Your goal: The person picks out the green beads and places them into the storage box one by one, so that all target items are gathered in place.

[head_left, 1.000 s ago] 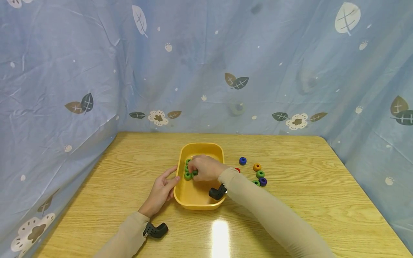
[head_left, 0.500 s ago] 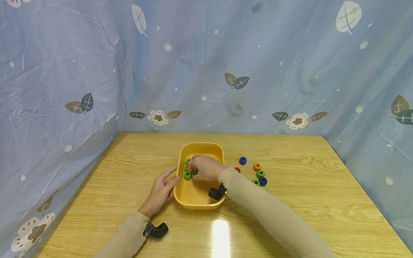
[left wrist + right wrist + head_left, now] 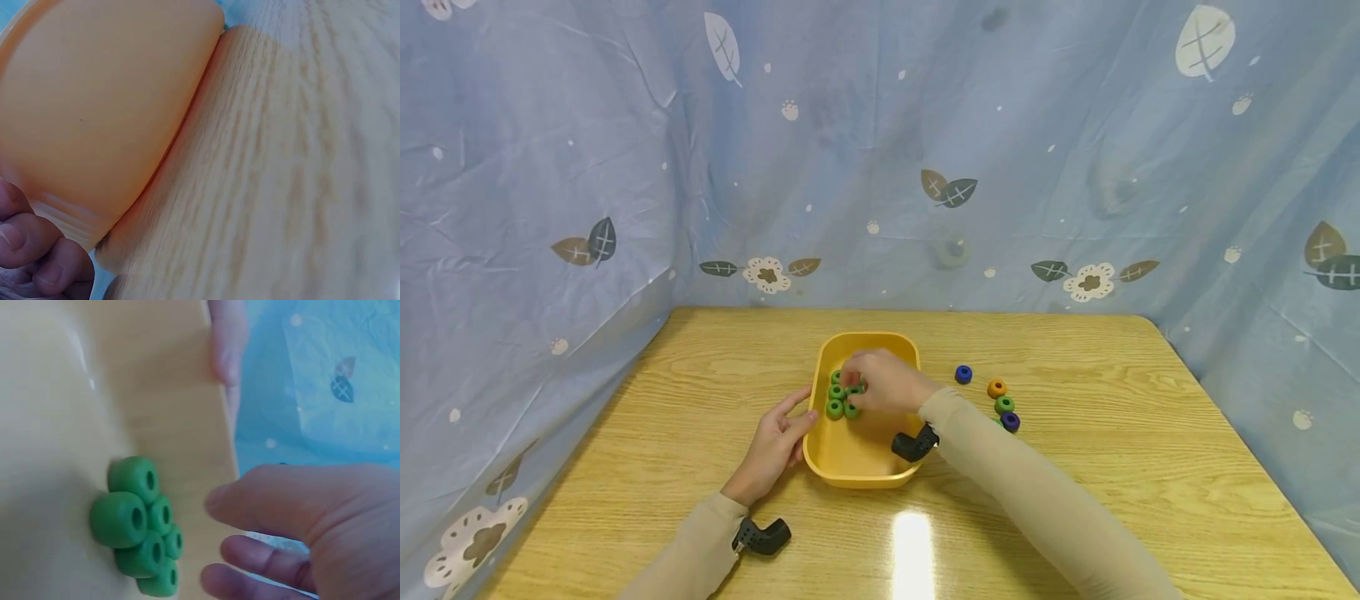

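Note:
A yellow box stands on the table with several green beads clustered in its left part. Up close in the right wrist view, these green beads are thick rings with holes, packed against one another. My right hand is over the box, just beside the beads, its thumb and fingers apart and nothing between them. My left hand rests against the box's left side, thumb at the rim. In the left wrist view, bent fingers lie by the box's outer wall.
Right of the box lie loose beads: blue, orange, green and purple. Another green one is partly hidden by the right sleeve. A patterned blue curtain hangs behind the wooden table.
My right hand has let go of a green bead and moved slightly away and to the right. More green beads show in the box. The red bead is now hidden. My left hand stays put.

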`<state>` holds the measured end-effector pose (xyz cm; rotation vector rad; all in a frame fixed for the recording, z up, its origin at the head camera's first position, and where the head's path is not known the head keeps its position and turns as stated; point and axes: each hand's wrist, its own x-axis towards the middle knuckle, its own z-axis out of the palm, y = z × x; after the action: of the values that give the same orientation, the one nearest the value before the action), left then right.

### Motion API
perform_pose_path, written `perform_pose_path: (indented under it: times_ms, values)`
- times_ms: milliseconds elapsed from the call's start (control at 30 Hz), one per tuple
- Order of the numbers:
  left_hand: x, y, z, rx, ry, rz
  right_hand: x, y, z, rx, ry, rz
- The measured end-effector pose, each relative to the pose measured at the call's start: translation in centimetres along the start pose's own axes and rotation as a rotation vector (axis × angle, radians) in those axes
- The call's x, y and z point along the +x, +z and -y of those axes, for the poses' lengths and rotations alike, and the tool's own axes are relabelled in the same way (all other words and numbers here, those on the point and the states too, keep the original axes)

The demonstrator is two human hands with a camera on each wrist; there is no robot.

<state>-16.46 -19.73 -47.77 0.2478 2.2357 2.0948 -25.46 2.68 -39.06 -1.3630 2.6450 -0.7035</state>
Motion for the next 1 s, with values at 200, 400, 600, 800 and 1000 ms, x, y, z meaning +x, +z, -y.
perform_pose_path:
  times_ms: [200,400,600,800,1000]
  values:
    - [-0.2,0.2,0.2,0.001,-0.034,-0.009,-1.4,-1.0,0.0,0.014,-0.033,-0.099]
    - [-0.1,0.2,0.2,0.020,-0.027,-0.036,-3.1,-2.0,-0.3,0.021,-0.008,-0.163]
    - [-0.1,0.2,0.1,0.029,-0.021,-0.041,-5.1,-2.7,-0.5,0.057,0.036,-0.203]
    - [-0.2,0.3,0.1,0.022,-0.025,-0.045,-6.9,-3.1,-0.7,0.066,0.052,-0.279]
    - [-0.1,0.3,0.0,0.025,-0.023,-0.044,-8.7,-3.9,-1.1,0.119,0.072,-0.345]
